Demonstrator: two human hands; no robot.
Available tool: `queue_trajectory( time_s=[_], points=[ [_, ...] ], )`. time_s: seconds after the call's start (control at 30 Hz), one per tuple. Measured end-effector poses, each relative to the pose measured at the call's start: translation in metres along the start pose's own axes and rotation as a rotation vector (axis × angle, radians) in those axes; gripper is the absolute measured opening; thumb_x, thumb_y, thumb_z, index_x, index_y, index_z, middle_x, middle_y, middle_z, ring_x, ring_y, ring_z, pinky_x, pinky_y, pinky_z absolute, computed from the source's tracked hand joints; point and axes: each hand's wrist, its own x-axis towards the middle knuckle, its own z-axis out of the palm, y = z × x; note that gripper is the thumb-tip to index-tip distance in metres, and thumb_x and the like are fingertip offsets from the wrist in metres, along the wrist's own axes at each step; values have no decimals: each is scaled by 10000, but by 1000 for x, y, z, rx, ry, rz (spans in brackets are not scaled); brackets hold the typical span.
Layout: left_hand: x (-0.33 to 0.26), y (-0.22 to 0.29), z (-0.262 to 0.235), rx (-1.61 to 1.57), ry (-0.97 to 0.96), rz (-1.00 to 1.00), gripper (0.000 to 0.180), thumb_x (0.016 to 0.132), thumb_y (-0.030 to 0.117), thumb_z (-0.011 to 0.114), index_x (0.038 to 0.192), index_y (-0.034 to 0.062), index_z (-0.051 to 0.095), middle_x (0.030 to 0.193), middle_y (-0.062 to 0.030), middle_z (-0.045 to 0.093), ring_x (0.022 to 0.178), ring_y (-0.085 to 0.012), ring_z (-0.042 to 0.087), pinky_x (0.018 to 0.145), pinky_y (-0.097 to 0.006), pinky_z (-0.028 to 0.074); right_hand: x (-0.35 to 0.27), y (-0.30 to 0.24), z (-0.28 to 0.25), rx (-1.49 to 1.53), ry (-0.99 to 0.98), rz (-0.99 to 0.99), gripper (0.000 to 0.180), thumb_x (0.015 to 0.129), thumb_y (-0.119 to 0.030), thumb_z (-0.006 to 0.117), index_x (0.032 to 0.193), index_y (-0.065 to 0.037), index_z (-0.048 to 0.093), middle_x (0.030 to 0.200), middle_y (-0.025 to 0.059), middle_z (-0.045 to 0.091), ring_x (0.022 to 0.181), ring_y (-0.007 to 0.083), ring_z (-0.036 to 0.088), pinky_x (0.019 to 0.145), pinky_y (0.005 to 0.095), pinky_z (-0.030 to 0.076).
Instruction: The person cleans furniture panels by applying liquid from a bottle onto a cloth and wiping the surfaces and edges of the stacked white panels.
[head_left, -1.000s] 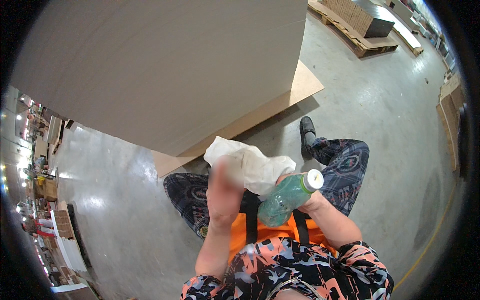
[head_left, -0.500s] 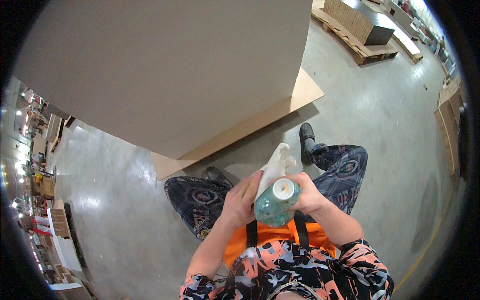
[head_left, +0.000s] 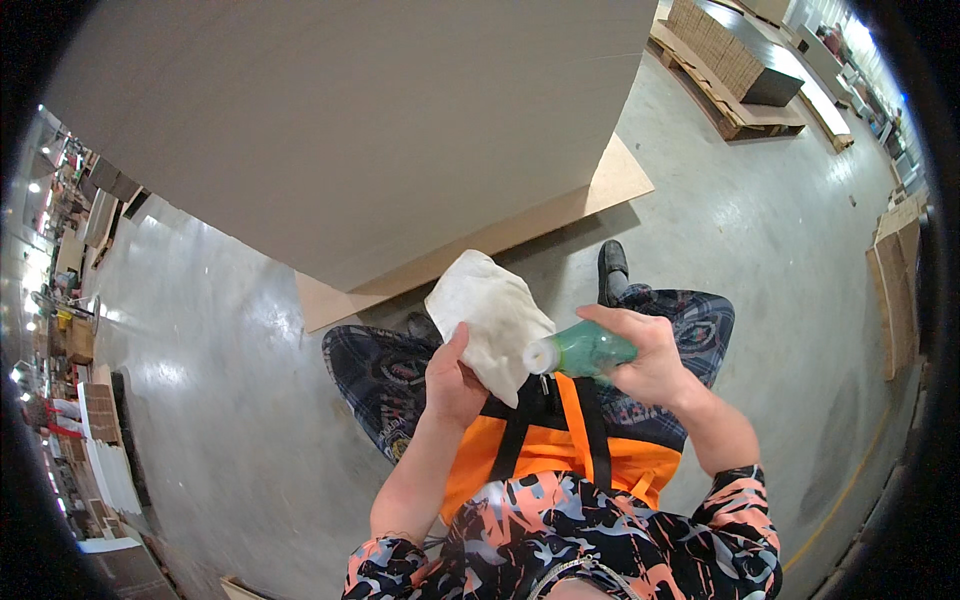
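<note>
A green plastic bottle (head_left: 585,350) with a white cap lies sideways in the right hand (head_left: 650,355), its cap end touching the white cloth (head_left: 490,315); any label on it cannot be made out. Far right, a pallet (head_left: 735,70) carries a tall stack of brown cardboard sheets under a dark top. At the right edge, flat brown cardboard pieces (head_left: 895,285) lie on the floor. Small stacked cartons (head_left: 80,340) sit at the far left, too small to tell apart.

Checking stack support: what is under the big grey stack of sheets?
A brown board sticks out beneath the grey stack, resting on the concrete floor. Whatever lies farther in under the stack is covered.
</note>
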Motion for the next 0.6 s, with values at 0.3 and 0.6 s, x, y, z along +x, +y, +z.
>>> queue_trajectory(
  time_s=[0.3,0.6],
  points=[
    [-27,-8,24,251,26,160,425,963,154,516,1346,-15,441,1303,-139,558,1198,-285,551,1020,-431,447,35,-17,-20,-684,11,-366,561,586,-87,702,1138,-156,632,932,106,653,735,238,645,670,349,519],
    [-38,-12,29,174,-65,70,430,894,17,505,1320,-33,468,1255,-154,588,1141,-299,596,990,-440,487,66,-26,-7,-1037,122,-720,320,708,-187,619,1018,-115,646,900,159,639,805,273,652,805,365,493]
  ],
)
